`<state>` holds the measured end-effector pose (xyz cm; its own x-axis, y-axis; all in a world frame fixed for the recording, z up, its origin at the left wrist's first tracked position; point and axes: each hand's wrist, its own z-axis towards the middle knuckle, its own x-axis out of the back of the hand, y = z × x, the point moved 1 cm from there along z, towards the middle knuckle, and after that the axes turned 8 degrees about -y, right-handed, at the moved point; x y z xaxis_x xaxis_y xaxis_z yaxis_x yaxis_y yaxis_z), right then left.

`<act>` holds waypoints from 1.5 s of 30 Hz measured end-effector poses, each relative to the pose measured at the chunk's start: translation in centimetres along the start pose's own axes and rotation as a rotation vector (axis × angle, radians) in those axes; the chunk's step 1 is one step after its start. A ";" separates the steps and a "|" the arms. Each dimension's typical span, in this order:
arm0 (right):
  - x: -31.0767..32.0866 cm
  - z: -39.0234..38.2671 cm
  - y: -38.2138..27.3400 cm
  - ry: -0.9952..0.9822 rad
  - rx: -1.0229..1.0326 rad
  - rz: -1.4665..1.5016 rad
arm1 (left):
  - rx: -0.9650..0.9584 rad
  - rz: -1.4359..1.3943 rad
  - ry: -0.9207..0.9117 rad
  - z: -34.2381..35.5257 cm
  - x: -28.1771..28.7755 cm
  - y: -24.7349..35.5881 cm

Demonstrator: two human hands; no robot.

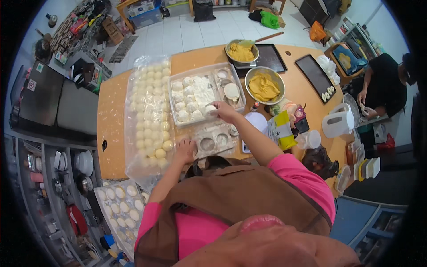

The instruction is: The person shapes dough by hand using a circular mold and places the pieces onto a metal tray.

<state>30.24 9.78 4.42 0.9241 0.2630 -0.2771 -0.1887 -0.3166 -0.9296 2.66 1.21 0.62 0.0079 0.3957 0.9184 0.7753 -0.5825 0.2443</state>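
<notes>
My right hand (221, 110) reaches into a clear plastic tray (178, 80) of floured white dough balls and closes on one dough ball (210, 108) at the tray's near right corner. My left hand (186, 150) rests fisted on the left end of a wooden mould (215, 140) with round hollows, which lies on the orange table (111, 115) just in front of me. Left of the mould a clear plastic sheet (149, 113) carries several rows of pale yellow balls.
Two metal bowls of yellow filling (264, 86) (241, 52) and dark baking trays (316, 73) stand at the far right. A white jug (337, 122), a yellow packet (283, 130) and small tubs crowd the right edge. A tray of shaped pieces (119, 207) sits lower left. Another person (382, 84) works at right.
</notes>
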 end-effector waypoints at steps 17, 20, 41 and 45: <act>-6.8 -3.9 8.0 -0.028 -0.220 -0.834 | -0.024 -0.088 -0.106 1.0 0.2 -1.7; -7.4 -4.1 8.2 -0.052 -0.243 -0.873 | -0.038 -0.024 -0.044 0.8 -0.1 -1.8; -2.3 -10.5 1.7 0.437 0.102 -1.423 | -0.077 -0.030 -0.067 0.8 0.7 -1.9; -8.0 -8.4 3.2 0.087 -0.040 -1.339 | -0.063 -0.028 -0.126 0.7 1.4 -1.7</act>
<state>25.03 -0.95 5.72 0.4067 0.3312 0.8514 0.8794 0.1108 -0.4631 1.84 3.27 1.31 0.0685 0.4961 0.8656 0.7351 -0.6117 0.2923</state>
